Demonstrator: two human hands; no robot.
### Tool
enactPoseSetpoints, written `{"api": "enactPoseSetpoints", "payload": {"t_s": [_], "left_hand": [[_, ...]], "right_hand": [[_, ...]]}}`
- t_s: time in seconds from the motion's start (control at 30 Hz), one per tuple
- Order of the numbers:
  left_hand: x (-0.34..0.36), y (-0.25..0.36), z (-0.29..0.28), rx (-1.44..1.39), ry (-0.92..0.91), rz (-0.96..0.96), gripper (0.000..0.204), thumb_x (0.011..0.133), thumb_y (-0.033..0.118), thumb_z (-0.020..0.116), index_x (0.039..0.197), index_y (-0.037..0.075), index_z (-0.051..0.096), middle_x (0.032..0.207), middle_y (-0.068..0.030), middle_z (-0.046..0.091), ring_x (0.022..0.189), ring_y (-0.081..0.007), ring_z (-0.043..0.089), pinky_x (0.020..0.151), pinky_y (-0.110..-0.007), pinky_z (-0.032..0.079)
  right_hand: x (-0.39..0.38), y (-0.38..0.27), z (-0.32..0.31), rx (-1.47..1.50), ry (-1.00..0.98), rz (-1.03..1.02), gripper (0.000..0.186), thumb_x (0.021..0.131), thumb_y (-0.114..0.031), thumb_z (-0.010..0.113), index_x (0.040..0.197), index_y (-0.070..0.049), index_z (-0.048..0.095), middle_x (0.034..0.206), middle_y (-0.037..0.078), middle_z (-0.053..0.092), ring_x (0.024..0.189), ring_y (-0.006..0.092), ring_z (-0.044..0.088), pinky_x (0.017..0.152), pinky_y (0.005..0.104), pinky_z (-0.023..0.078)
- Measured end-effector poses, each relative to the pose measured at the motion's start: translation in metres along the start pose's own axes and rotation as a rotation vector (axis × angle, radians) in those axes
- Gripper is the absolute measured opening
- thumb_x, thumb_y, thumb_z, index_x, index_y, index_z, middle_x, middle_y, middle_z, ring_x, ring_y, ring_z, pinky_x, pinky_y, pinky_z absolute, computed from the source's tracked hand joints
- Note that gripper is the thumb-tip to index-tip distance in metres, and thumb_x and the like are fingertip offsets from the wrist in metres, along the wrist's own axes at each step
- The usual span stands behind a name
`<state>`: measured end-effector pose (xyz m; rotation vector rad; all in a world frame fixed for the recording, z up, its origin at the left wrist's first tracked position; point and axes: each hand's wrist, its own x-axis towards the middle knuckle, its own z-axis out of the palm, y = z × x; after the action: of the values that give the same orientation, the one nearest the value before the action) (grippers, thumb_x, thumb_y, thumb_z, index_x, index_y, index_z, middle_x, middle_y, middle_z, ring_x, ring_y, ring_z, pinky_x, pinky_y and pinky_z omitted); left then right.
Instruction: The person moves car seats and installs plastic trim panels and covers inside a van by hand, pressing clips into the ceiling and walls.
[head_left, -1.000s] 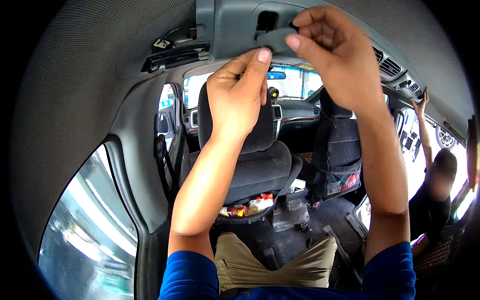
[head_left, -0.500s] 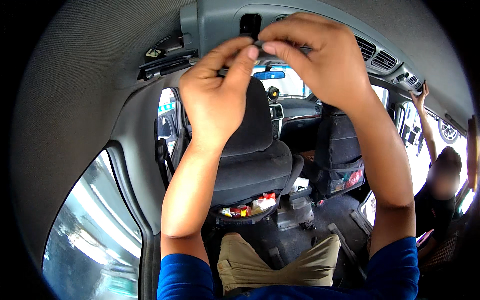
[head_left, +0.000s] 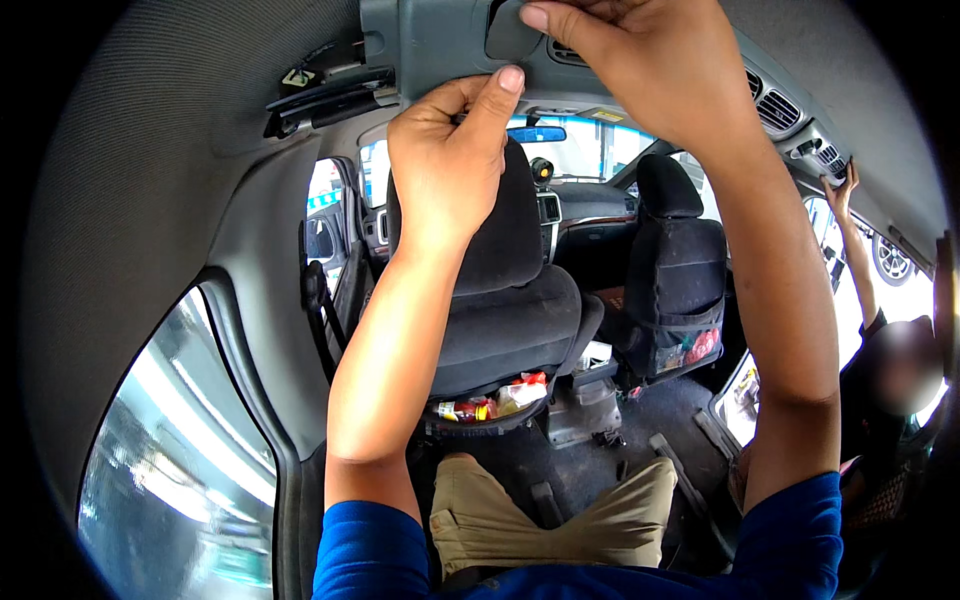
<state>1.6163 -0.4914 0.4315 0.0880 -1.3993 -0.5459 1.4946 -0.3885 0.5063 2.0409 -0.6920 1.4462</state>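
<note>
Both my arms reach up to the grey overhead panel (head_left: 435, 60) on the vehicle's ceiling. My right hand (head_left: 668, 70) pinches a small flat grey cover (head_left: 511, 36) by its right side, thumb in front. The cover lies over the dark recess in the panel, with a dark edge showing at its left. My left hand (head_left: 448, 150) is lower and to the left, fingers curled and thumb pointing up by the panel's lower edge. What its fingertips hold, if anything, is hidden.
Left of the panel, an opening in the ceiling trim shows a loose connector (head_left: 297, 77) and a dark bar (head_left: 335, 108). Air vents (head_left: 776, 110) lie to the right. Front seats (head_left: 510, 320) stand ahead. At right, another person's raised hand (head_left: 843, 188) touches the ceiling vent unit.
My hands have parted: the right moved up and right, the left slightly down and right. The grey cover now lies over the recess that showed dark before.
</note>
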Motion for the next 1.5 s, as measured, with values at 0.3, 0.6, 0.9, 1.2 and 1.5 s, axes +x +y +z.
{"api": "enactPoseSetpoints", "payload": {"t_s": [0.3, 0.6, 0.9, 1.2, 1.5], "left_hand": [[0.003, 0.0, 0.004, 0.001, 0.022, -0.034, 0.033, 0.089, 0.031, 0.068, 0.081, -0.002, 0.069, 0.054, 0.003, 0.05, 0.046, -0.0043, 0.042, 0.043, -0.02, 0.03], [0.004, -0.004, 0.006, -0.002, 0.044, -0.017, 0.032, 0.086, 0.03, 0.071, 0.079, -0.002, 0.071, 0.051, 0.0025, 0.051, 0.045, -0.0032, 0.042, 0.042, -0.02, 0.032], [0.009, -0.007, 0.006, 0.004, 0.083, -0.012, 0.035, 0.086, 0.031, 0.072, 0.075, -0.001, 0.071, 0.052, 0.0021, 0.052, 0.046, -0.0035, 0.042, 0.043, -0.02, 0.032], [0.007, -0.002, 0.007, -0.042, 0.079, -0.054, 0.034, 0.085, 0.03, 0.072, 0.073, -0.002, 0.07, 0.051, 0.002, 0.051, 0.046, -0.0034, 0.041, 0.043, -0.021, 0.031], [0.009, -0.002, 0.004, -0.123, 0.045, -0.046, 0.033, 0.085, 0.027, 0.072, 0.071, -0.002, 0.069, 0.05, 0.0012, 0.051, 0.044, -0.004, 0.042, 0.041, -0.02, 0.03]], "right_hand": [[0.003, 0.014, 0.005, -0.176, 0.08, -0.262, 0.014, 0.081, -0.004, 0.067, 0.093, 0.003, 0.069, 0.082, 0.017, 0.07, 0.07, 0.0204, 0.068, 0.062, 0.0298, 0.051], [0.003, 0.024, 0.007, -0.171, 0.104, -0.297, 0.012, 0.079, -0.006, 0.069, 0.089, 0.001, 0.069, 0.077, 0.017, 0.067, 0.068, 0.0304, 0.064, 0.06, 0.0355, 0.051], [-0.005, 0.028, 0.019, -0.456, 0.233, -0.459, 0.018, 0.077, -0.014, 0.074, 0.094, -0.006, 0.072, 0.084, 0.006, 0.066, 0.069, 0.0213, 0.065, 0.059, 0.029, 0.052], [0.005, 0.035, 0.018, -0.345, 0.257, -0.594, 0.016, 0.077, -0.011, 0.074, 0.091, -0.003, 0.07, 0.079, 0.009, 0.064, 0.066, 0.0214, 0.063, 0.056, 0.0304, 0.05], [0.006, -0.017, 0.012, -0.185, 0.048, -0.024, 0.015, 0.077, -0.003, 0.073, 0.082, 0.005, 0.062, 0.064, 0.01, 0.06, 0.056, 0.0111, 0.054, 0.052, 0.0273, 0.043]]}}
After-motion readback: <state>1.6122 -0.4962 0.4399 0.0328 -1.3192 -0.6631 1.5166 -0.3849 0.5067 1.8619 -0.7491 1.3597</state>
